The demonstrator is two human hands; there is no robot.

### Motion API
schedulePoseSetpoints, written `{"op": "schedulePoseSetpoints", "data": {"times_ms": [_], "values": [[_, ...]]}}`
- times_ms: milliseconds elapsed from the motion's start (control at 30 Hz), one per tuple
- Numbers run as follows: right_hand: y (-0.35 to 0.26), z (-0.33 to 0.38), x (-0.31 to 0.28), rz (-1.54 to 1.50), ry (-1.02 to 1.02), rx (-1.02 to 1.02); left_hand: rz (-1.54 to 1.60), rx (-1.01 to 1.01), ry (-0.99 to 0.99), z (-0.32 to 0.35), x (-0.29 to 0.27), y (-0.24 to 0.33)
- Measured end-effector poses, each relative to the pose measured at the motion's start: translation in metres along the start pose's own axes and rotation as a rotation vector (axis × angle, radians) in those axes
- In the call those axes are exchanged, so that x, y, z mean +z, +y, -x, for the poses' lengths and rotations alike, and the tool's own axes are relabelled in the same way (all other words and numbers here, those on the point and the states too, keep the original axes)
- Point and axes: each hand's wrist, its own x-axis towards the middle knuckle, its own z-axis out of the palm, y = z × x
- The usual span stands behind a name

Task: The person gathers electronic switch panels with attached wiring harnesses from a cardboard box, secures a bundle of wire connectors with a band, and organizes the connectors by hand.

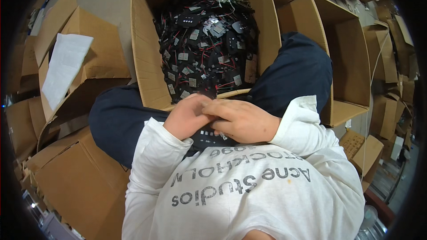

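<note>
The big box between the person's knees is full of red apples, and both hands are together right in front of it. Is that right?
Not quite. The head view shows the open cardboard box holds a heap of small black electronic parts with red wires and little grey squares, not apples. The rest holds: the left hand and right hand meet just in front of the box, over a small dark part.

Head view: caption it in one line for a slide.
Both hands, left hand and right hand, meet over a small black part in front of a cardboard box full of wired black components.
</note>
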Motion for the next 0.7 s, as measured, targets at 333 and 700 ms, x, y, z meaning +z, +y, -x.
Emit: {"op": "schedulePoseSetpoints", "data": {"times_ms": [333, 700], "values": [[0.021, 0.019, -0.02, 0.077, -0.35, 0.508, -0.003, -0.505, 0.282, 0.009, -0.021, -0.044], [0.022, 0.004, -0.007, -0.171, 0.044, 0.189, -0.269, -0.032, 0.237, 0.0, -0.016, 0.009]]}}
